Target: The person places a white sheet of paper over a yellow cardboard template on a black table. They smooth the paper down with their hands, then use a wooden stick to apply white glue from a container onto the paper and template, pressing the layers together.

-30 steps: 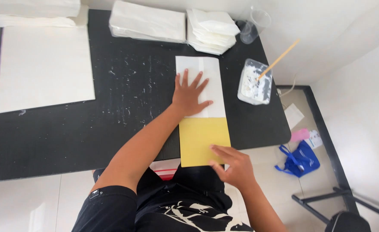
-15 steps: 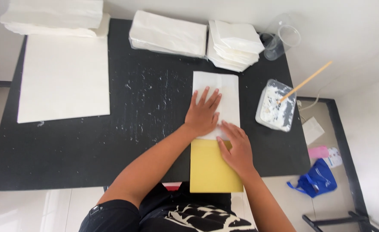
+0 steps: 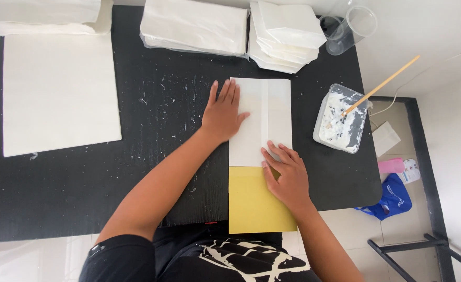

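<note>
A folded white paper sheet (image 3: 262, 112) lies on a black table (image 3: 178, 172), overlapping a yellow card (image 3: 254, 203) that hangs over the near edge. My left hand (image 3: 222, 112) rests flat, fingers spread, on the sheet's left edge. My right hand (image 3: 287, 175) presses flat where the white sheet meets the yellow card, fingers pointing up-left. Neither hand holds anything.
A clear tub of white paste (image 3: 340, 119) with a wooden stick (image 3: 382, 85) stands right of the sheet. Stacks of white folded paper (image 3: 194, 26) (image 3: 288, 34) line the far edge, beside a clear cup (image 3: 348, 28). A large white sheet (image 3: 58, 91) lies left. A blue bag (image 3: 392, 198) sits on the floor.
My right hand has slid up the yellow card onto the lower edge of the white sheet. My left hand stays pressed on the sheet. The view has shifted.
</note>
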